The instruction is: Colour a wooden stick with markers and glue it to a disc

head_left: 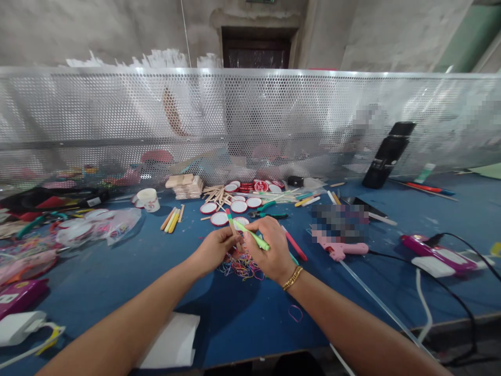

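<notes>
**Both hands working craft sticks over rubber bands**

L hand & R hand are meeting at mid tabletop, just above a loose heap of coloured rubber bands. The R grip is pinching a light-green stick between thumb and fingers, the stick angling up-left toward the L hand. The L grip is closing on a second stick with a red-and-green upper end – its lower part is hiding behind the fingers, so can't tell exactly how it's being held. The two sticks are crossing or touching near the L fingertips; which one, can't tell.

A gold bracelet is sitting on the R wrist. A red stick is lying just beside the R hand, on the blue surface. Beyond the hands – round red-and-white discs, plain wooden sticks, green-handled pliers. To the R, a pink glue gun is resting on the tabletop w/ a clear glue rod trailing toward the near edge. A single pink band is lying apart, near the R forearm. A perforated metal screen is standing along the far side.
</notes>
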`<act>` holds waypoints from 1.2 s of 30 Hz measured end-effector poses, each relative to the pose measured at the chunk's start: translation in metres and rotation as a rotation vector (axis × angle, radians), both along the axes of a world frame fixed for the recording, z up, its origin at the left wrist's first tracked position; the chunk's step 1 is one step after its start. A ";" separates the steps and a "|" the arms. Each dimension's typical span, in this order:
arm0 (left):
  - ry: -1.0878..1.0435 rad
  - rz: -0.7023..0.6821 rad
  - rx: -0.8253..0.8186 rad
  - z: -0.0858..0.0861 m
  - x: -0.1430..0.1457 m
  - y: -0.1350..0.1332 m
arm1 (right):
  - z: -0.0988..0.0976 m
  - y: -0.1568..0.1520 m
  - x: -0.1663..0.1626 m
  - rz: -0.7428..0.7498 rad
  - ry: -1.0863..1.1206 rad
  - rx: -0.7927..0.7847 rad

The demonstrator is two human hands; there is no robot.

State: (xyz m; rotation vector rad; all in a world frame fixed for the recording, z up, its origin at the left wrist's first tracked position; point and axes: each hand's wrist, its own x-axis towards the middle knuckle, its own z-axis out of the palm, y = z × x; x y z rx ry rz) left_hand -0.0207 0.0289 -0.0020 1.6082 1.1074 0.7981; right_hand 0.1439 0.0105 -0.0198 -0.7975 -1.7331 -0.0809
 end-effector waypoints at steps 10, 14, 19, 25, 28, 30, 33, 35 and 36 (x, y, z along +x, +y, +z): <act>0.026 -0.008 0.020 0.001 -0.001 -0.001 | 0.001 -0.002 -0.001 -0.010 0.006 -0.011; 0.021 -0.015 0.013 0.000 -0.001 0.000 | 0.000 -0.002 0.000 0.017 -0.027 -0.020; 0.021 -0.013 0.010 -0.001 -0.001 0.000 | 0.000 -0.001 0.000 -0.017 0.008 -0.008; 0.024 -0.015 0.021 0.001 -0.001 -0.002 | 0.000 -0.002 -0.001 0.017 -0.029 -0.018; 0.019 -0.015 0.027 0.002 -0.001 -0.001 | 0.000 -0.002 -0.001 -0.020 -0.012 -0.023; 0.022 -0.010 0.031 0.001 -0.001 -0.001 | 0.000 -0.002 0.000 -0.030 0.003 -0.020; 0.023 -0.018 0.034 0.001 -0.001 -0.001 | 0.000 -0.003 -0.001 -0.004 -0.006 -0.014; 0.019 -0.020 0.034 0.002 -0.001 -0.002 | 0.000 -0.003 -0.001 0.007 -0.021 -0.012; 0.019 -0.018 0.033 0.002 -0.001 -0.002 | 0.000 -0.002 -0.001 0.004 -0.025 -0.013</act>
